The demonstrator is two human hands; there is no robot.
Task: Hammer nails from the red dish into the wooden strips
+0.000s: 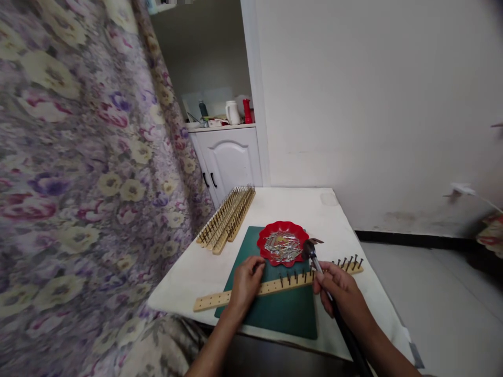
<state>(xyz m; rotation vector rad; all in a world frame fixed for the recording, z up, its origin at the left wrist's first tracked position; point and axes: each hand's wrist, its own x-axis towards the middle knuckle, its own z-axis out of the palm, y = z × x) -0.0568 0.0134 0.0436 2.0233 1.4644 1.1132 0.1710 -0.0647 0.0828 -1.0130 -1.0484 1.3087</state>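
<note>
My right hand (pixel 341 293) grips a claw hammer (pixel 318 268), its head raised beside the red dish. Under my hands, a narrow wooden strip (pixel 212 301) lies across a green cutting mat (pixel 281 317). Several nails (pixel 296 277) stand upright along its right part, while bare holes show toward the left end. My left hand (pixel 247 283) rests over the strip with thumb and fingers pinched together near the dish; whatever they hold is too small to make out. Loose silvery nails (pixel 283 246) fill the scalloped red dish (pixel 261 245) just beyond.
More wooden strips (pixel 220 246) studded with nails lie at the table's back left. A white cloth (pixel 184 285) covers the table. Left stands a floral curtain (pixel 98 173), behind is a white cabinet (pixel 233 157), and a wall (pixel 373 115) runs along the back.
</note>
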